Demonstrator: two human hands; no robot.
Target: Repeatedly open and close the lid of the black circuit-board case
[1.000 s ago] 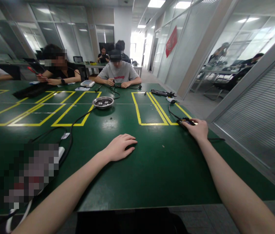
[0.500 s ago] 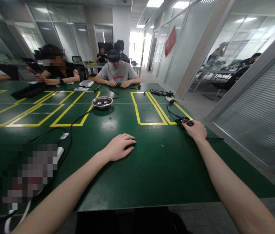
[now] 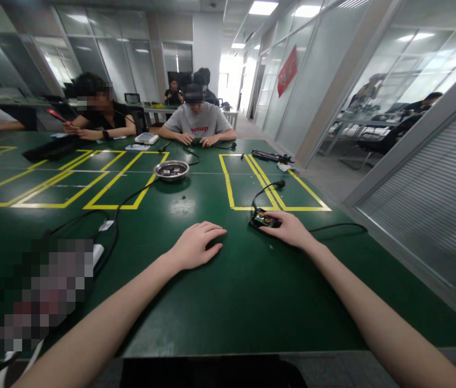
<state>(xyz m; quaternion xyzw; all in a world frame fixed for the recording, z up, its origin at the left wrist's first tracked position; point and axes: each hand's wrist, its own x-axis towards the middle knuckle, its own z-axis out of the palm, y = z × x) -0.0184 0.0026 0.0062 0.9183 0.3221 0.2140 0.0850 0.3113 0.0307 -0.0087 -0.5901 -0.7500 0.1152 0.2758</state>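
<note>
My right hand (image 3: 291, 229) grips a small black device with an exposed circuit board (image 3: 265, 220), low over the green table (image 3: 219, 302). Coloured wires or parts show on its upper side, but its exact kind is unclear. A black cable with a plug (image 3: 280, 184) runs up from the device's far side, and another dark cable (image 3: 341, 228) trails off to the right from behind my hand. Resting on the tabletop left of the device, my left hand (image 3: 197, 245) is empty, its fingers stretched out and thumb apart.
A steel bowl (image 3: 172, 171) holds metal parts. Yellow tape (image 3: 252, 208) marks rectangles on the table. A black tool like a folded stand (image 3: 270, 156) lies at the far right. Across sits a person in a grey shirt (image 3: 197, 121). A blurred-out object (image 3: 46, 296) with cables lies left.
My right hand has brought the device leftward from the right-hand tape corner to nearer my left hand, its plug cable dragging along. My left hand stays in place.
</note>
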